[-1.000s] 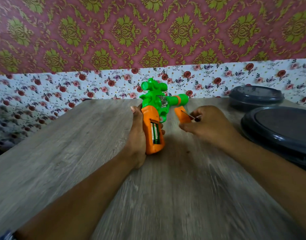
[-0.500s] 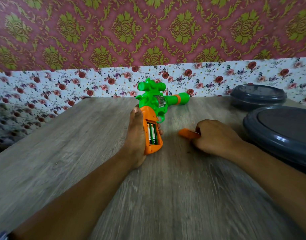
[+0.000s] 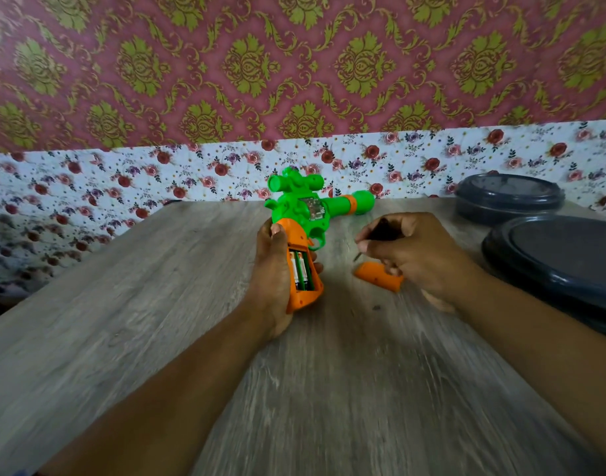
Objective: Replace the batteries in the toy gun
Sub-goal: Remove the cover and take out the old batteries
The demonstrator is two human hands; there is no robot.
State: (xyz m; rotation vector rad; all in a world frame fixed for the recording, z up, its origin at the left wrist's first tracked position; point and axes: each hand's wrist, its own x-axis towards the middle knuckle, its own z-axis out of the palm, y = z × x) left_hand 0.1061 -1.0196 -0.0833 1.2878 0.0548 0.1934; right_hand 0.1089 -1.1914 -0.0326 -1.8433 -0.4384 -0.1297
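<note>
The left hand [image 3: 277, 273] grasped the orange grip of the toy gun [image 3: 303, 221], thumb on the near side and fingertips curled round the far side, holding it upright on the wooden surface [image 3: 157, 304] with the green barrel pointing right. The battery compartment [image 3: 302, 271] in the grip lay open toward the camera, and two batteries [image 3: 300, 269] with green and white casings sat side by side inside it. Just right of the gun, the orange battery cover [image 3: 377, 276] lay flat on the surface, touching the underside of the right hand [image 3: 411, 252]. That hand was clenched around a small dark-handled screwdriver [image 3: 380, 231], its thin metal tip pointing down and left toward the cover. At the far right, two dark grey lidded containers [image 3: 507, 197] stood on the surface, one behind the other; their lids were on, so the contents could not be told.

Half a second earlier the right hand had rested lower on the surface, with the cover poking out from under its fingers; it had since lifted slightly, exposing the screwdriver. The gun and left hand had kept their place.
</note>
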